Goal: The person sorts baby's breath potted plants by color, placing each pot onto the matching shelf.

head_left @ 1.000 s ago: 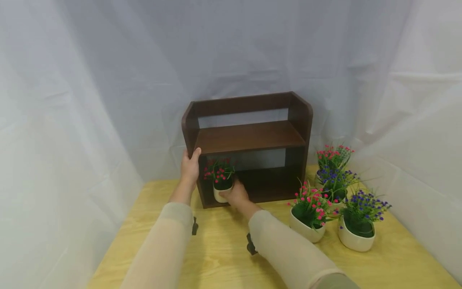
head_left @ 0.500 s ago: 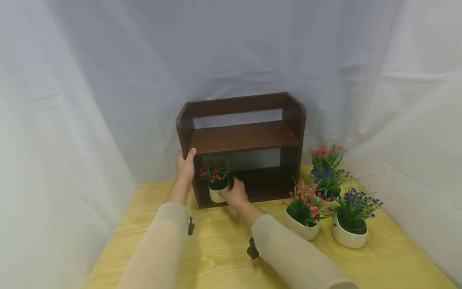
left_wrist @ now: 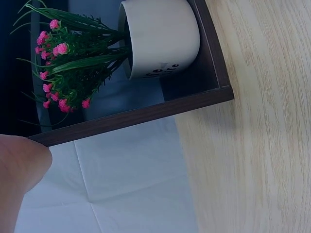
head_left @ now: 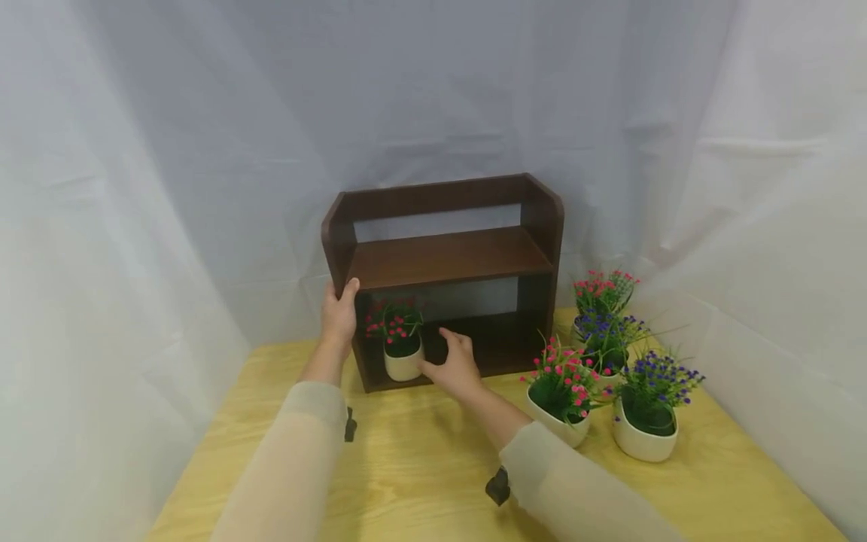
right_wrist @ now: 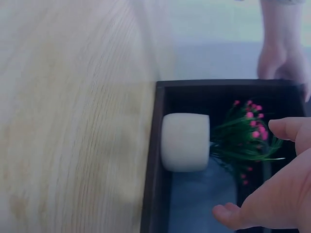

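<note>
A two-tier dark brown shelf [head_left: 450, 260] stands on the wooden table. My left hand [head_left: 338, 316] grips its left side panel, thumb at the front edge and fingers round the outside. On the lower tier, by that panel, a white pot [head_left: 403, 363] of pink artificial flowers [left_wrist: 60, 68] sits upright; lettering shows on it in the left wrist view. Just right of the pot is my right hand [head_left: 457, 367], thumb and fingers spread with nothing between them. In the right wrist view a gap separates its thumb [right_wrist: 228, 213] from the pot.
Several more potted flowers stand at the table's right: a pink one [head_left: 561, 403] in front, a purple one [head_left: 646, 421] beside it, another purple one [head_left: 606, 346] and a pink one [head_left: 603, 290] behind. White sheeting [head_left: 433, 90] hangs behind and along both sides.
My right hand has let go of the pot and drawn back to the right, its fingers spreading. The left hand keeps its grip on the shelf. The head view has shifted slightly.
</note>
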`<state>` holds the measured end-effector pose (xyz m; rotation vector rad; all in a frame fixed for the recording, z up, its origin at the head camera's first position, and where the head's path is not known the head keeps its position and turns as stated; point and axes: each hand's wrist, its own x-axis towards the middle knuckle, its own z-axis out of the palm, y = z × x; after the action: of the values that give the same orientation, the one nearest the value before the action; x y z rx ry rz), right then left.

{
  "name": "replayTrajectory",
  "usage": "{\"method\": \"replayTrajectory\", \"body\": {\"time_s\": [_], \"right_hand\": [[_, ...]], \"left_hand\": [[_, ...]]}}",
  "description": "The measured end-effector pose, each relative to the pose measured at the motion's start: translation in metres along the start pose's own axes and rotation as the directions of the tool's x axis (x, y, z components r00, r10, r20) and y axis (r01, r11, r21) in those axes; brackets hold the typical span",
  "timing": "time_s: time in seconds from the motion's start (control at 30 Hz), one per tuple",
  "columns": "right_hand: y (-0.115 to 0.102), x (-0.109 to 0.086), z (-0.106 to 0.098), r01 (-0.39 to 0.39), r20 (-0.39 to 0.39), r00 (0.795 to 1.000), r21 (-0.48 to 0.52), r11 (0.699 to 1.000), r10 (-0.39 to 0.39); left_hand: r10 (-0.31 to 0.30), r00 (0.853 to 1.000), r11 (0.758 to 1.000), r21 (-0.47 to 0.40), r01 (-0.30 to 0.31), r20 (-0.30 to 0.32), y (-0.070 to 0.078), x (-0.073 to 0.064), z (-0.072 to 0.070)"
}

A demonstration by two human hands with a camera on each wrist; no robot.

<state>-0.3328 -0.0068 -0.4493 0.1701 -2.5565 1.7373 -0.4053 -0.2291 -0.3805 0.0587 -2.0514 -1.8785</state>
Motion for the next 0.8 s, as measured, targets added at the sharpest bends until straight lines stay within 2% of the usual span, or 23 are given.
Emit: {"method": "replayTrajectory", "body": {"time_s": [0.27, 0.5, 0.8], "right_hand": [[-0.009, -0.028, -0.03, 0.057, -0.03, 0.998, -0.035, 0.998, -0.058], [-0.029, -0.048, -0.065, 0.174, -0.08, 0.979, -0.144, 0.974, -0.186], [-0.039, -0.07, -0.126, 0.148, -0.037, 0.987, -0.124, 0.981, -0.153]], "left_hand": [[-0.025, 0.999, 1.0, -0.006, 0.025, 0.031, 0.002, 0.001, -0.003], [-0.036, 0.998, 0.999, -0.008, 0.037, 0.044, 0.004, 0.003, -0.005], [-0.057, 0.997, 0.998, 0.009, 0.057, 0.045, 0.003, 0.001, -0.001]]}}
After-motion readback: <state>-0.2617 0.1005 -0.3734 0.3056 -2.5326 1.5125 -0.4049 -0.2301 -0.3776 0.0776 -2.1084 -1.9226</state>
